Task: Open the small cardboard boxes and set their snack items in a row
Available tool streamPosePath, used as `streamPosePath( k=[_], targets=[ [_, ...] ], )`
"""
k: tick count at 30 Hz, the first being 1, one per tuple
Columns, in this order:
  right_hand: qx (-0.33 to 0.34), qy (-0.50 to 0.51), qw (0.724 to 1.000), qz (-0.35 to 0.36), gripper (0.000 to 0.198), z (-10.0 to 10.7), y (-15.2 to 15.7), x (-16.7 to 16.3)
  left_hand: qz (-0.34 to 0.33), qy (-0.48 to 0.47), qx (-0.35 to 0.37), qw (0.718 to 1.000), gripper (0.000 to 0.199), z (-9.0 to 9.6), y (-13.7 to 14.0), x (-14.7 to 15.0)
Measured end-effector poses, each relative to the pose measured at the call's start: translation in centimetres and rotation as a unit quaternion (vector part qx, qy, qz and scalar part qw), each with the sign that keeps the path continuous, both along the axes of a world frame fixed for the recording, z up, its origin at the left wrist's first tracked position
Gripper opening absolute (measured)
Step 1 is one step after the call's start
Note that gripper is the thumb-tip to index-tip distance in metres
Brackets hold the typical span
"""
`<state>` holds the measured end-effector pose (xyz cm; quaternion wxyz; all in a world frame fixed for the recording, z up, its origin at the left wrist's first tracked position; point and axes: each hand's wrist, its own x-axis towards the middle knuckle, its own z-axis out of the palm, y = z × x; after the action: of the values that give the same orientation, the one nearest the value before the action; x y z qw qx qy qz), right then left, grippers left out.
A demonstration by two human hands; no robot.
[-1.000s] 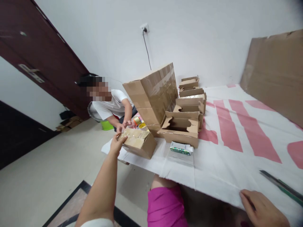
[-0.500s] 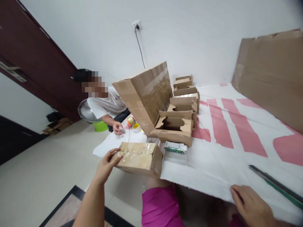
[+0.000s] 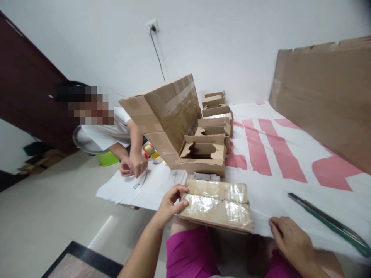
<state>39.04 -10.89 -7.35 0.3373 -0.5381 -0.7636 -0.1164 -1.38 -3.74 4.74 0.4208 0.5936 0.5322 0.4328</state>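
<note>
My left hand (image 3: 173,202) grips the left end of a small cardboard box (image 3: 216,210), its top shiny with clear tape. The box is held above my lap at the table's front edge. To its right, my right hand (image 3: 292,239) is at the cloth-covered edge with fingers curled together; what they pinch, if anything, is hidden. A green utility knife (image 3: 327,222) lies on the cloth to the right of that hand. Just behind the box is a small white packet (image 3: 205,177), partly covered by it.
Several open cardboard boxes (image 3: 203,166) stand in a row beside a large taped box (image 3: 174,112). Another large cardboard piece (image 3: 321,100) stands at right. A co-worker (image 3: 107,135) sits at left, hands together over the white sheet (image 3: 116,193), near tape rolls (image 3: 149,150).
My left hand has brought the small box rightward, and its taped top now faces me more. The co-worker's hands have come together. The view has shifted slightly; my right hand stays by the edge.
</note>
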Motion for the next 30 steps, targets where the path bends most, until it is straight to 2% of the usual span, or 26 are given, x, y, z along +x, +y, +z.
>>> streamPosePath(
  k=[4,8,13,16,23,27,30],
  targets=[
    [0.009,-0.003,1.0,0.002,0.02,0.1,-0.1,0.2,-0.023,-0.124,0.025,0.992,0.043,-2.3,1.2,5.6],
    [0.055,-0.044,0.998,-0.007,0.019,-0.9,-0.1,1.1,-0.015,-0.147,0.043,0.988,0.043,-4.0,1.8,8.4],
    [0.072,-0.082,0.994,-0.004,0.017,-1.9,0.1,1.8,0.011,-0.165,0.097,0.981,0.04,-4.6,1.8,9.0],
    [0.082,-0.086,0.993,-0.003,0.017,-1.9,0.2,1.8,0.016,-0.18,0.104,0.978,0.039,-4.4,1.4,9.5],
    [0.062,-0.074,0.995,0.003,0.015,-2.2,0.2,2.0,0.017,-0.213,0.117,0.97,0.031,-4.0,0.9,10.4],
    [0.012,-0.019,0.999,-0.031,0.021,-2.2,0.0,1.7,0.011,-0.243,0.119,0.963,0.028,-4.1,0.8,10.5],
    [-0.043,0.061,0.997,-0.015,0.021,-0.7,0.1,2.1,0.014,-0.259,0.116,0.959,0.027,-4.0,0.6,10.7]
  ],
)
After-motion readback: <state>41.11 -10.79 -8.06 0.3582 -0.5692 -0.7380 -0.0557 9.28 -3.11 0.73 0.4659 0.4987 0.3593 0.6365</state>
